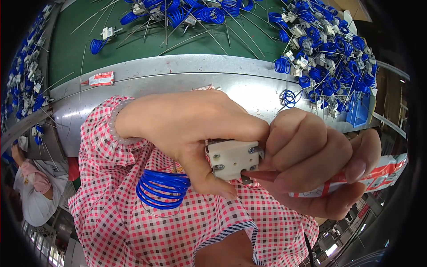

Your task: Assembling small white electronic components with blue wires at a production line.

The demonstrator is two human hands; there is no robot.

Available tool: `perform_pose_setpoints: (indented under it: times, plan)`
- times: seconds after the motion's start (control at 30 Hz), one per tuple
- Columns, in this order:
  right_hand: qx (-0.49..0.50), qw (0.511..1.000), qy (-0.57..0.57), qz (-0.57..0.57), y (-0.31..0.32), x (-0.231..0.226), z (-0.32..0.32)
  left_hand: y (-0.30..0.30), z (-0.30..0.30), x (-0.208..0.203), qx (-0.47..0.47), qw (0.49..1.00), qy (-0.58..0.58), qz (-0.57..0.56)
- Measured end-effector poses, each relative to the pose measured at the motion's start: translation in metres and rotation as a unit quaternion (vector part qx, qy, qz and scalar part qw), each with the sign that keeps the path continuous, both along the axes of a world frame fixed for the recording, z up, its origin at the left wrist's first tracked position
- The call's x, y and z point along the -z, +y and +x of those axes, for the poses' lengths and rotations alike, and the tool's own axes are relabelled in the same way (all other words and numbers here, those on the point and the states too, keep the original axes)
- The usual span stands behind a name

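My left hand point(200, 118) is closed round a small white block-shaped part point(233, 159) with metal terminals at its corners. Beside that hand hangs a blue coil point(163, 189), which seems to belong to the same part; the link is mostly hidden behind the fingers. In my right hand point(318, 155) lies a red-and-white squeeze tube point(378, 175), gripped with the fingers wrapped over it. Its pointed red nozzle point(262, 175) reaches the lower right edge of the white block, at a small dark spot; whether it touches cannot be made out.
A metal ledge point(147, 80) borders a green work surface point(129, 51). On it lies another red-and-white tube point(101, 79). Several similar blue-coiled parts point(213, 15) lie at the back, with a big heap point(329, 58) over a blue bin point(359, 113). Another person point(40, 191) sits at left.
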State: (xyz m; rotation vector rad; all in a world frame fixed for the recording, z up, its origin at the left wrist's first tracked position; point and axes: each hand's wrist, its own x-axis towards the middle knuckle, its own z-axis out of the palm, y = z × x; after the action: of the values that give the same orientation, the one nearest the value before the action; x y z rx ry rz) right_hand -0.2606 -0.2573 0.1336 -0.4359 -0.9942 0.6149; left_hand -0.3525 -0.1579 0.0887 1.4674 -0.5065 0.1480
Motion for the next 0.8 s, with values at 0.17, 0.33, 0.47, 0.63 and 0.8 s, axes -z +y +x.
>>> perform_pose_setpoints:
  times: [0.17, 0.33, 0.47, 0.63, 0.8]
  plan:
    - [0.027, 0.999, 0.018, -0.002, 0.0, 0.001, -0.003, -0.001, -0.002, 0.002, -0.009, 1.0, 0.003, 0.0]
    - [0.058, 0.995, 0.077, 0.024, 0.001, 0.002, -0.008, -0.007, 0.002, 0.005, -0.027, 0.999, -0.022, -0.018]
    - [0.092, 0.991, 0.089, 0.034, 0.0, 0.002, -0.009, -0.01, 0.0, 0.006, -0.048, 0.998, -0.011, -0.027]
    - [0.117, 0.99, 0.073, 0.032, 0.002, 0.002, -0.009, -0.007, -0.001, 0.006, -0.051, 0.998, -0.012, -0.028]
    - [0.115, 0.99, 0.061, 0.045, 0.005, 0.002, -0.012, 0.001, -0.005, 0.005, -0.037, 0.999, -0.011, -0.006]
